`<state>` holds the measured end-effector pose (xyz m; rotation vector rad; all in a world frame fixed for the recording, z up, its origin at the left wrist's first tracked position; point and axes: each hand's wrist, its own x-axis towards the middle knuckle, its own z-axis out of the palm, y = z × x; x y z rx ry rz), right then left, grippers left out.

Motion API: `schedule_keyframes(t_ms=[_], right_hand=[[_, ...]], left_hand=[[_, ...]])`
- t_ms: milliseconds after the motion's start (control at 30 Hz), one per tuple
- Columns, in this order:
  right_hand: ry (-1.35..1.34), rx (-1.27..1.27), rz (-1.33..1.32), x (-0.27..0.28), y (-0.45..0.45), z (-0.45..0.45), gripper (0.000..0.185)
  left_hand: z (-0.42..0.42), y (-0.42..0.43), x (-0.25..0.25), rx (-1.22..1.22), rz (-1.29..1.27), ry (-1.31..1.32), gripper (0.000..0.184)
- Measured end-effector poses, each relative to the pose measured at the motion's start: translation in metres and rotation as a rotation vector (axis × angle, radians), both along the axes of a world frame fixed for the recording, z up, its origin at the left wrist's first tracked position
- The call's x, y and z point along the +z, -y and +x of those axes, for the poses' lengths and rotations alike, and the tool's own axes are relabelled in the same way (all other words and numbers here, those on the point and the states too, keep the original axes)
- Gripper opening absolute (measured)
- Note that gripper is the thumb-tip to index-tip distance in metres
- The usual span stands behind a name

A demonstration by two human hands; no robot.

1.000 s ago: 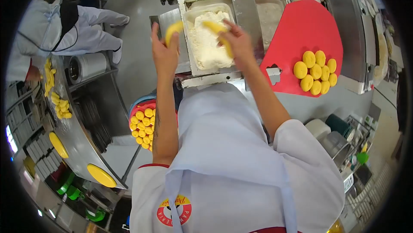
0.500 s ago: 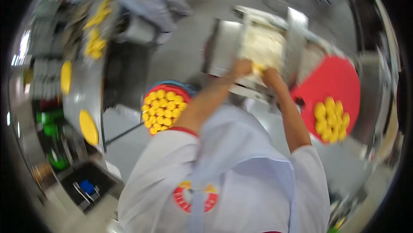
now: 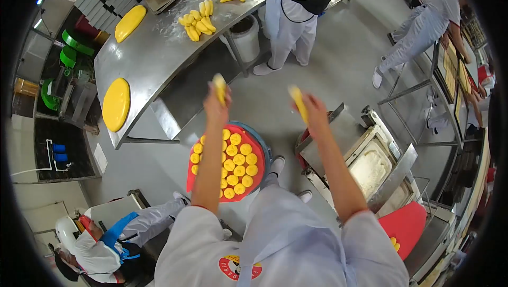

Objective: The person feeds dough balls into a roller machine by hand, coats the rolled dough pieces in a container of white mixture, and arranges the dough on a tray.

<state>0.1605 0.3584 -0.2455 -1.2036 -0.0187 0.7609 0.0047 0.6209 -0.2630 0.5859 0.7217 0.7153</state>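
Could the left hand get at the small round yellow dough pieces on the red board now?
Probably yes: the left hand is close by, with nothing visible blocking the uncovered round yellow dough pieces. It does hold a yellow dough strip, though.

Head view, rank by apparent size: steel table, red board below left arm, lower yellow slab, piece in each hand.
Steel table
Red board
Lower yellow slab
Left piece and right piece: fingers partly cover both, unranked

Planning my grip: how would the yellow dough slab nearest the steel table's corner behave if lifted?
The yellow dough slab looks soft and round-edged, so it would probably sag if lifted by one side. Lying broad and flat on the steel table, it seems unlikely to roll or tip.
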Motion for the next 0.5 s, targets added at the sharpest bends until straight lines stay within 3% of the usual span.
schedule_keyframes(t_ms=[33,67,100,167,233,267,333,400,467,500], right_hand=[[0.033,0.197,0.199,0.006,-0.056,0.033,0.046],[-0.006,0.212,0.367,0.032,-0.109,0.047,0.055],[-0.019,0.134,0.241,0.068,-0.142,0.050,0.051],[0.042,0.088,0.054,0.084,-0.178,0.061,0.045],[0.342,0.586,0.148,0.025,-0.168,0.072,0.038],[0.284,0.524,0.231,0.036,-0.129,0.032,0.033],[0.201,0.391,0.324,0.045,-0.043,-0.047,0.035],[0.170,0.330,0.021,0.027,0.063,-0.108,0.036],[0.180,0.255,-0.165,0.030,0.171,-0.169,0.039],[0.094,0.119,-0.234,0.028,0.221,-0.201,0.041]], left_hand=[[0.007,-0.051,0.018,-0.140,0.103,0.215,0.053],[0.019,-0.099,0.029,-0.057,0.029,0.319,0.066],[0.022,-0.126,0.048,-0.016,0.033,0.327,0.070],[0.007,-0.156,0.060,-0.038,0.075,0.297,0.077],[-0.023,-0.162,0.018,-0.206,0.089,0.245,0.075],[-0.037,-0.151,0.003,-0.301,0.067,0.226,0.071],[-0.060,-0.077,-0.023,-0.292,0.095,-0.102,0.061],[-0.070,0.012,-0.058,-0.450,0.137,-0.409,0.060],[-0.081,0.066,-0.132,-0.772,0.293,-0.467,0.053],[-0.076,0.128,-0.114,-0.920,0.312,-0.434,0.050]])
